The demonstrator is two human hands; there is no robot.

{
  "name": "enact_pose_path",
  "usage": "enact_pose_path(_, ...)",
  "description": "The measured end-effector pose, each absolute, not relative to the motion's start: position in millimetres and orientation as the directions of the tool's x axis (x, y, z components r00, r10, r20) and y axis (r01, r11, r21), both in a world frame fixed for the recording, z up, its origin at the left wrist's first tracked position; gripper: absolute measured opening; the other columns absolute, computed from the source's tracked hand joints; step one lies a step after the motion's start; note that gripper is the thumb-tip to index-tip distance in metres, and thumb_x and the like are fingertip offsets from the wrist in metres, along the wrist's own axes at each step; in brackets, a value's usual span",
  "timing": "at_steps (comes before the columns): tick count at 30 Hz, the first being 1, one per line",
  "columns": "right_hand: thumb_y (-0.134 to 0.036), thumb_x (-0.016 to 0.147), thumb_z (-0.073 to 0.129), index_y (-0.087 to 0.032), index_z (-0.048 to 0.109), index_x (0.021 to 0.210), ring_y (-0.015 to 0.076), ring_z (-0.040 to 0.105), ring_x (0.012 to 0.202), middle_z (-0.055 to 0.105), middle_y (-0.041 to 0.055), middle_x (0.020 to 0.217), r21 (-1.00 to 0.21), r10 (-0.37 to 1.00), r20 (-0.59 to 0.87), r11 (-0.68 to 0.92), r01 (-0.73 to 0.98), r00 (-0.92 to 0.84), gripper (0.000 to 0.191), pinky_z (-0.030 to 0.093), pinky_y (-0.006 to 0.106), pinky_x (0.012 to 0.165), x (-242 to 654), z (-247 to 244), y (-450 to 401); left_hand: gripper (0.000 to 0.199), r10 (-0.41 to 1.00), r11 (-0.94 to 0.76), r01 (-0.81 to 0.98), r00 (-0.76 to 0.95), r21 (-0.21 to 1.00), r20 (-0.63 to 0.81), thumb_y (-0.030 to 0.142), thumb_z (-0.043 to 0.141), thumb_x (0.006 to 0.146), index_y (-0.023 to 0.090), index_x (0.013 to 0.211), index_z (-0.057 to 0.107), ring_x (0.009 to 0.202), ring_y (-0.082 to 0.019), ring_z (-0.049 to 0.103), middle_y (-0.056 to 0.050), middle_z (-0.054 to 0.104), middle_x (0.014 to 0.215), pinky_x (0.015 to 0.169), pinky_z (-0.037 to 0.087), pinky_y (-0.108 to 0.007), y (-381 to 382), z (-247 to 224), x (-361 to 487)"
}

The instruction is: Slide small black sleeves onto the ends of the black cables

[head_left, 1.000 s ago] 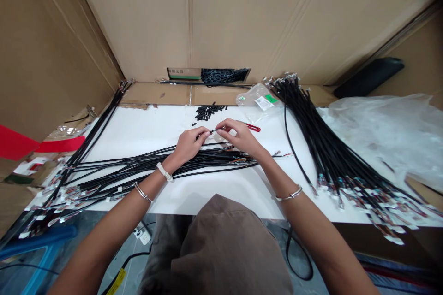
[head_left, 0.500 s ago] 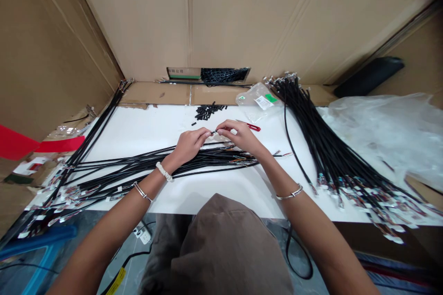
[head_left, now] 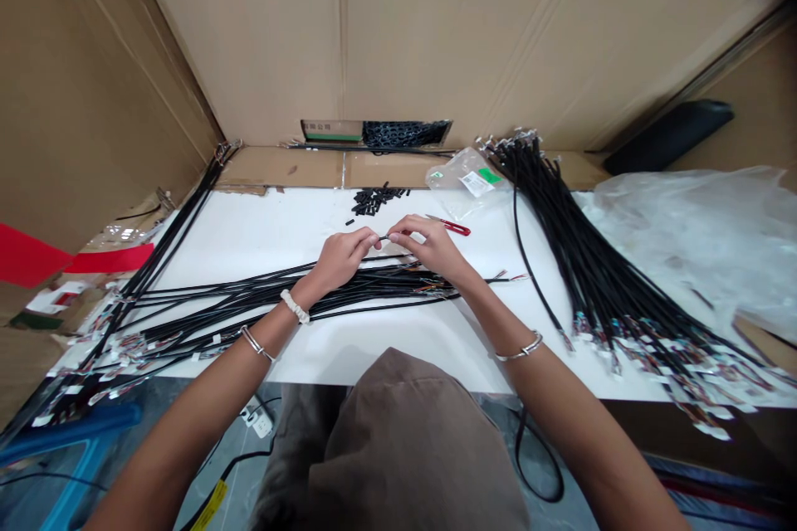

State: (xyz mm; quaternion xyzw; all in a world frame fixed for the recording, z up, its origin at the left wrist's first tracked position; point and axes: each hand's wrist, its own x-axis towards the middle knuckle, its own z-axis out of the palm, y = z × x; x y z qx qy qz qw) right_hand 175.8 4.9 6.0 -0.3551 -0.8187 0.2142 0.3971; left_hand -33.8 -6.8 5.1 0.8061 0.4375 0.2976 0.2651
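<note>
My left hand (head_left: 341,257) is closed, thumb and fingers pinching a thin black piece (head_left: 384,237) that looks like the end of a black cable. From the other side my right hand (head_left: 429,246) pinches at the same end; its fingertips hide the finer detail. Both hands are raised over a bundle of black cables (head_left: 249,299) lying across the white table (head_left: 374,348), with bare coloured wires at their right ends. Just beyond the hands lies a heap of short black tubes (head_left: 374,200). Red-handled snips (head_left: 457,227) rest right of my right hand.
A thick fan of black cables (head_left: 560,232) with white connectors covers the right side, beside crumpled clear plastic (head_left: 697,232). A labelled plastic bag (head_left: 466,182) lies at the back. More cables (head_left: 187,220) run along the left edge. Cardboard walls (head_left: 398,33) enclose the table.
My hands hold nearly the same place, fingertips still meeting at the thin black piece. The right hand has shifted very slightly, showing more of the red snips. Nothing else has visibly moved.
</note>
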Motion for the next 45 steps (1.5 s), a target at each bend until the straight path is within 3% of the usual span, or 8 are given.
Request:
enact_pose_path(7, -0.046, 0.091, 0.053, -0.022, 0.068, 0.086, 0.0190, 0.059, 0.081, 0.069, 0.0041, 0.084, -0.677, 0.802, 0.419, 0.589, 0.442, -0.426, 0.029, 0.045, 0.035, 0.081, 173.2, 13.0, 1.1, 0.037, 0.864, -0.470, 0.545, 0.444, 0.695, 0.236, 0.036, 0.035, 0.099, 0.019, 0.090, 0.067, 0.057, -0.013, 0.047, 0.003, 0.050, 0.058, 0.060, 0.032, -0.023, -6.5, 4.5, -33.2)
enact_pose_path(12, -0.040, 0.095, 0.043, -0.021, 0.065, 0.109, 0.0212, 0.061, 0.098, 0.070, 0.0064, 0.102, -0.725, 0.912, 0.329, 0.410, 0.554, -0.245, 0.032, 0.047, 0.034, 0.083, 197.9, 13.3, 14.5, 0.037, 0.867, -0.460, 0.525, 0.439, 0.717, 0.235, 0.037, 0.034, 0.099, 0.018, 0.096, 0.067, 0.054, -0.012, 0.044, 0.003, 0.045, 0.055, 0.059, 0.031, -0.023, -5.1, 3.4, -32.2)
enact_pose_path(18, -0.023, 0.081, 0.053, -0.017, 0.067, 0.108, 0.0303, 0.056, 0.101, 0.065, 0.0147, 0.110, -0.253, 0.995, 0.096, 0.027, 0.967, -0.003, 0.031, 0.045, 0.041, 0.084, 237.9, 4.5, 24.1, 0.034, 0.891, -0.425, 0.542, 0.392, 0.725, 0.230, 0.037, 0.038, 0.098, 0.018, 0.096, 0.066, 0.059, -0.013, 0.046, 0.002, 0.051, 0.062, 0.059, 0.029, -0.025, -3.2, 4.5, -31.0)
enact_pose_path(25, -0.013, 0.080, 0.047, -0.015, 0.063, 0.113, 0.0344, 0.055, 0.105, 0.061, 0.0199, 0.113, -0.066, 0.998, -0.009, -0.057, 0.996, 0.057, 0.036, 0.044, 0.042, 0.080, 233.8, 7.1, 20.1, 0.025, 0.905, -0.403, 0.567, 0.364, 0.719, 0.220, 0.038, 0.048, 0.093, 0.019, 0.099, 0.063, 0.062, -0.013, 0.048, 0.002, 0.057, 0.067, 0.060, 0.031, -0.024, -0.9, 1.3, -31.4)
enact_pose_path(32, -0.016, 0.087, 0.036, -0.009, 0.054, 0.115, 0.0320, 0.061, 0.090, 0.062, 0.0242, 0.107, -0.147, 0.996, -0.059, -0.076, 0.986, 0.068, 0.034, 0.043, 0.039, 0.072, 239.0, -1.9, 28.6, 0.023, 0.911, -0.392, 0.550, 0.342, 0.737, 0.230, 0.035, 0.048, 0.092, 0.018, 0.088, 0.062, 0.060, -0.012, 0.048, 0.001, 0.059, 0.067, 0.060, 0.033, -0.024, -1.9, 1.2, -31.9)
enact_pose_path(37, -0.021, 0.090, 0.035, -0.017, 0.053, 0.108, 0.0250, 0.060, 0.081, 0.065, 0.0116, 0.091, -0.464, 0.984, 0.168, 0.125, 0.877, -0.051, 0.025, 0.042, 0.034, 0.074, 230.5, 9.0, 23.9, 0.025, 0.926, -0.344, 0.486, 0.316, 0.804, 0.205, 0.035, 0.048, 0.091, 0.017, 0.082, 0.063, 0.055, -0.012, 0.047, 0.003, 0.056, 0.058, 0.058, 0.035, -0.023, -0.9, -0.9, -32.7)
enact_pose_path(40, -0.039, 0.096, 0.032, -0.022, 0.054, 0.102, 0.0226, 0.060, 0.075, 0.065, 0.0051, 0.083, -0.559, 0.959, 0.258, 0.246, 0.792, -0.115, 0.028, 0.040, 0.031, 0.069, 209.6, 22.6, 8.9, 0.026, 0.931, -0.313, 0.427, 0.313, 0.848, 0.186, 0.035, 0.048, 0.091, 0.016, 0.084, 0.065, 0.052, -0.010, 0.045, 0.003, 0.057, 0.058, 0.057, 0.035, -0.022, 0.5, -3.2, -33.0)
enact_pose_path(45, -0.049, 0.099, 0.027, -0.024, 0.057, 0.095, 0.0205, 0.061, 0.070, 0.069, 0.0031, 0.081, -0.400, 0.920, 0.278, 0.372, 0.838, -0.275, 0.039, 0.031, 0.028, 0.059, 172.7, 29.5, -12.5, 0.029, 0.943, -0.247, 0.350, 0.303, 0.904, 0.140, 0.039, 0.050, 0.090, 0.015, 0.088, 0.065, 0.050, -0.009, 0.042, 0.003, 0.056, 0.058, 0.051, 0.034, -0.021, 1.7, -4.3, -32.3)
